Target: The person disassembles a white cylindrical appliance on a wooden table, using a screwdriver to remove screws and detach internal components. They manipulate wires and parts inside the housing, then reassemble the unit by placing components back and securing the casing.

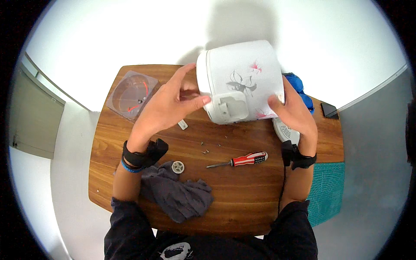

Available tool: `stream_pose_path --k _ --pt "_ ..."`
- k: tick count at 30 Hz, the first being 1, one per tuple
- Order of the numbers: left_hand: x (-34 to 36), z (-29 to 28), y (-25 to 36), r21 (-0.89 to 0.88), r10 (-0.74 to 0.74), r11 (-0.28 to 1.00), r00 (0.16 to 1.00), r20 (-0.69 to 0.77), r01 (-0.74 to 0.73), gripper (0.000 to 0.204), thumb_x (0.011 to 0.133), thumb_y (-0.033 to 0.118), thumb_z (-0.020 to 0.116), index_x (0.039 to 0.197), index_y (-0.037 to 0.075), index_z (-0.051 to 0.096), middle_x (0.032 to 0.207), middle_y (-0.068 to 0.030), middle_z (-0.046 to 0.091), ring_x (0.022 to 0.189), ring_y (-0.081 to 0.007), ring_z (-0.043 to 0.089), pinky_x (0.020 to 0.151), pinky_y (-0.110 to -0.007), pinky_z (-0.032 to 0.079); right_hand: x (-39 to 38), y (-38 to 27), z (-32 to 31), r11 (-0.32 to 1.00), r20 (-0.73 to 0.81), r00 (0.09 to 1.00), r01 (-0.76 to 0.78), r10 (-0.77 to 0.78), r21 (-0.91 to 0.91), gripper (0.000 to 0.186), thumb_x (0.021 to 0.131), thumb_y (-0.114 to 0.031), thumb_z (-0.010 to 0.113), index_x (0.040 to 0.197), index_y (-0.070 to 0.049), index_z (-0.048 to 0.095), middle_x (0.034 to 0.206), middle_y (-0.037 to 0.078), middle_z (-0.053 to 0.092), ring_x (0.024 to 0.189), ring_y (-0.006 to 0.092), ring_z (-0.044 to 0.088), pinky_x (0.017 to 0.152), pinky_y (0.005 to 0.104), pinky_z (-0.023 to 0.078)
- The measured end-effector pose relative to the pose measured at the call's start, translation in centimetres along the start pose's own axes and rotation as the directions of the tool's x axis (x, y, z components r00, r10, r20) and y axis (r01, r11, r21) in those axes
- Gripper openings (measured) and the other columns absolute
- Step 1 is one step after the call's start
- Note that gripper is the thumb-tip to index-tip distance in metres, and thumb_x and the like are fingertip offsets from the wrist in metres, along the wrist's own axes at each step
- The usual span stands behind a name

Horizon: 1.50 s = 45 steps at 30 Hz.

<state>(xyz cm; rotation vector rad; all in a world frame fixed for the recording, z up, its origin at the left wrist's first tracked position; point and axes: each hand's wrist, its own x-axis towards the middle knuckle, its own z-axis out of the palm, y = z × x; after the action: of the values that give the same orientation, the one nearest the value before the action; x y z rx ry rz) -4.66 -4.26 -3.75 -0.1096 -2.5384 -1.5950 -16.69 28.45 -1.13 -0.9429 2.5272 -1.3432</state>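
Note:
A white rice cooker (pixel 221 71) printed with grey and pink flowers lies tilted on its side between my hands, over the far part of the table. My left hand (pixel 175 102) grips its rounded left end, thumb on the front edge. At the other end my right hand (pixel 292 108) holds the flat side, thumb pressed near the lower corner. A pale plastic fitting (pixel 233 107) faces me on the cooker's side. Below the right hand sits a white vented plastic part (pixel 284 130), partly covered by my wrist.
Several small screws (pixel 206 151) lie mid-table beside a red-and-black screwdriver (pixel 249 159). Nearer are a grey cloth (pixel 177 195) and a small round white part (pixel 177 167). A clear plastic tray (pixel 130 93) stands far left; a blue object (pixel 294 81), black phone (pixel 329 111) and green mat (pixel 325 190) are right.

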Motion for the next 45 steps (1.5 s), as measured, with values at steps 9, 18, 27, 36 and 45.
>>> stream_pose_path --k 9,18,27,36,45 --pt "-1.0 -0.4 0.8 0.024 0.014 1.0 0.998 0.055 -0.015 0.123 0.089 0.041 0.097 0.175 -0.003 0.021 0.129 -0.0307 0.078 0.12 -0.0349 0.079 0.103 -0.042 0.062 -0.2 -1.8 0.3 0.999 0.027 0.999 0.033 -0.032 -0.021 0.09 0.097 -0.034 0.087 0.167 0.004 0.045 0.153 0.025 0.066 0.138 0.032 0.065 0.118 0.0432 0.05" --pt "-0.3 -0.4 -0.4 0.241 0.02 0.97 0.996 0.09 -0.041 0.157 0.069 0.055 0.107 0.177 -0.007 0.011 0.162 -0.0377 0.053 0.151 -0.0432 0.057 0.126 -0.048 0.046 0.5 0.9 -1.4 0.939 0.164 0.93 0.34 -0.328 -0.054 0.088 0.086 -0.037 0.096 0.154 0.002 0.056 0.176 0.026 0.041 0.16 0.0373 0.045 0.126 0.0495 0.044" --pt "-0.1 -0.1 0.2 0.139 -0.027 0.99 0.994 0.102 0.012 0.159 0.066 0.051 0.108 0.178 -0.004 0.01 0.169 -0.0363 0.046 0.158 -0.0438 0.049 0.132 -0.049 0.038 -0.2 0.0 -1.5 0.956 0.24 0.935 0.285 -0.261 -0.073 0.086 0.082 -0.045 0.098 0.144 0.002 0.06 0.184 0.027 0.027 0.162 0.0432 0.043 0.127 0.0541 0.042" --pt "-0.3 0.9 0.1 0.236 0.018 0.971 0.999 0.039 -0.027 0.153 0.068 0.048 0.108 0.177 -0.004 0.015 0.168 -0.0357 0.047 0.156 -0.0444 0.051 0.131 -0.05 0.041 -0.7 -1.1 0.0 0.995 0.1 0.991 0.091 -0.086 -0.049 0.089 0.101 -0.04 0.085 0.165 0.003 0.04 0.172 0.031 0.043 0.151 0.0413 0.056 0.125 0.0479 0.046" --pt "0.3 1.2 0.4 -0.232 -0.009 0.971 0.982 0.189 0.053 0.133 0.084 0.04 0.101 0.177 -0.003 0.017 0.171 -0.0292 0.046 0.157 -0.0403 0.051 0.133 -0.051 0.039 -1.6 0.7 -4.7 0.995 0.225 0.969 0.097 -0.102 0.033 0.081 0.104 -0.025 0.08 0.169 0.003 0.04 0.158 0.021 0.058 0.149 0.0271 0.053 0.126 0.0412 0.04"
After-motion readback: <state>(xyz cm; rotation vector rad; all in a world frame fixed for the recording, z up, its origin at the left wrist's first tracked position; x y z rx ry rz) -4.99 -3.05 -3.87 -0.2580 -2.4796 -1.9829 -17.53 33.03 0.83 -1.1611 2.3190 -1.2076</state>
